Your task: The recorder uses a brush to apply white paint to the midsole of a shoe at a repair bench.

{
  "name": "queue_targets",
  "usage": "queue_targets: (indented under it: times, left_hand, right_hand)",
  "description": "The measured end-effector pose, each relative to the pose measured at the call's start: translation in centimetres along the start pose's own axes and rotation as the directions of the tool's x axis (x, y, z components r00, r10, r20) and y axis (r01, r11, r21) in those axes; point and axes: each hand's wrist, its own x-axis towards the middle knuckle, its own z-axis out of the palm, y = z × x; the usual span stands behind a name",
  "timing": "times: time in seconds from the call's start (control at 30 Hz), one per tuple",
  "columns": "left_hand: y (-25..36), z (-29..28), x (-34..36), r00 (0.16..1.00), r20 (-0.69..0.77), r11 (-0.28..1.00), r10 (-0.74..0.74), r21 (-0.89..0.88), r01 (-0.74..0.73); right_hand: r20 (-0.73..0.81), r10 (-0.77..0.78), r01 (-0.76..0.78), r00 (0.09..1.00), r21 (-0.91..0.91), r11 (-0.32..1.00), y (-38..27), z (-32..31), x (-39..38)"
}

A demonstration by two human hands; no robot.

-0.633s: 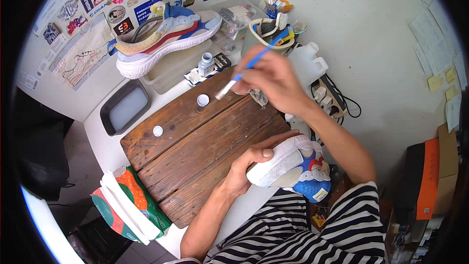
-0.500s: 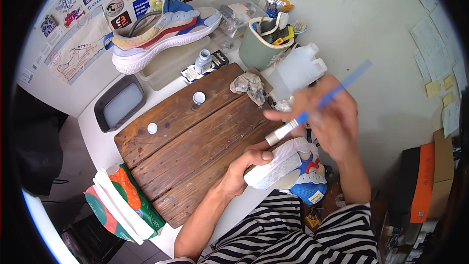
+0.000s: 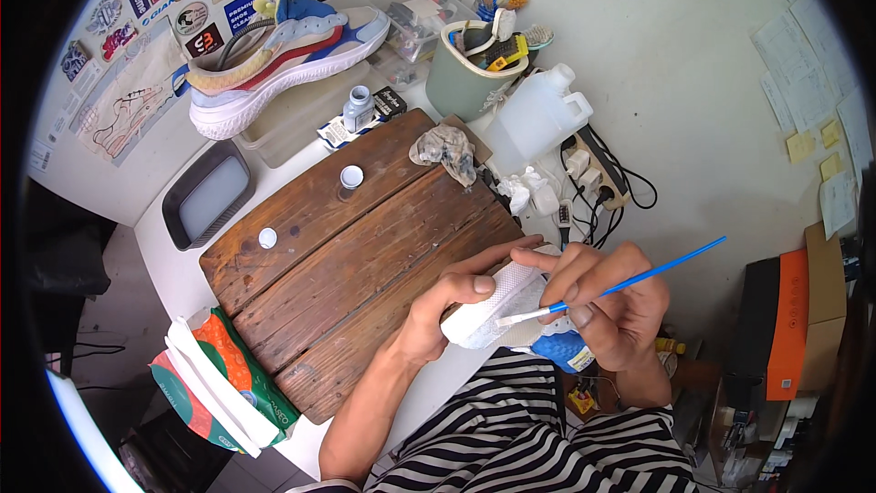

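My left hand (image 3: 447, 303) is closed around a sneaker (image 3: 473, 321), thumb on its white sole edge. The shoe lies tilted above my lap, its blue patterned part (image 3: 558, 350) turned toward me. In my right hand (image 3: 610, 303) is a thin paintbrush (image 3: 639, 277) with a blue handle, pinched between the fingers. The brush's pale tip touches, or nearly touches, the white sole. My right fingers rest against the shoe and hide part of it. A wooden board (image 3: 365, 256) lies beyond my hands, bearing two small white caps (image 3: 351, 177).
A second sneaker (image 3: 283, 64) rests on a clear bin at the back. Nearby stand a small bottle (image 3: 359, 110), a grey tray (image 3: 206, 196), a tool bucket (image 3: 456, 82), a plastic jug (image 3: 534, 119) and a crumpled rag (image 3: 444, 153). A power strip (image 3: 602, 169) with cables lies right, a tissue pack (image 3: 228, 379) left.
My right hand has come down from above the shoe, bringing the brush tip to the white sole. The view has shifted slightly, uncovering the power strip. My left hand keeps its hold.
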Motion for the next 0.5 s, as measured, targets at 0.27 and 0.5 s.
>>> queue_targets:
  times: [0.27, 0.5]
  left_hand:
    - [-0.04, -0.08, -0.02, 1.000, -0.003, 1.000, -0.002, 0.005, 0.002]
    - [-0.22, -0.24, -0.01, 1.000, 0.006, 1.000, -0.002, -0.008, 0.002]
  right_hand:
    - [0.013, 0.001, -0.001, 1.000, -0.017, 1.000, -0.22, 0.41, 0.03]
    - [-0.007, 0.015, -0.016, 1.000, -0.030, 0.999, -0.03, 0.10, -0.06]
